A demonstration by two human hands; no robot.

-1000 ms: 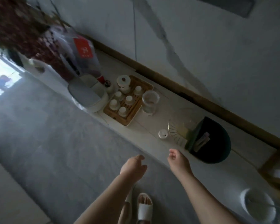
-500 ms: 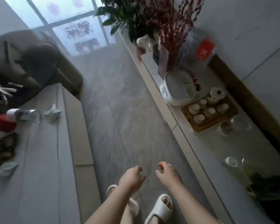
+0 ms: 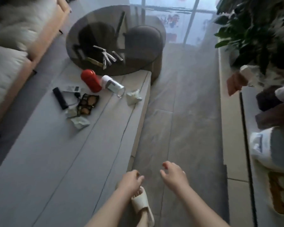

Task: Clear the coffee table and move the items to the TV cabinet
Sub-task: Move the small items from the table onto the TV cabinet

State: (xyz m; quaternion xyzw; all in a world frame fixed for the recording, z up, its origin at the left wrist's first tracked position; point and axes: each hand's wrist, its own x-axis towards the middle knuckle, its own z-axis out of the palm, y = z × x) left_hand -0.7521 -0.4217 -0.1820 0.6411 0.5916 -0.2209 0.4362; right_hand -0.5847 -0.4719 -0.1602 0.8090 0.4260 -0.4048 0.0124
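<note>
While hands [image 3: 154, 177] hang empty, clutter covers the coffee table [image 3: 39, 161].

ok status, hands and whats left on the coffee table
Left hand and right hand empty, loosely curled, over the floor. Red bottle, clear jar, makeup palette, black remote, crumpled tissues still on the coffee table. Path looks unobstructed.

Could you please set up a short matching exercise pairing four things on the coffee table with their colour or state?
Things:
1. Bottle
2. Glass jar
3. Remote control
4. Makeup palette

Descriptions:
A. Black, slim, lying flat
B. Open, showing tan and brown pans
C. Red, lying on its side
D. Clear with a white lid, lying on its side

Pairs: 1-C, 2-D, 3-A, 4-B
</note>
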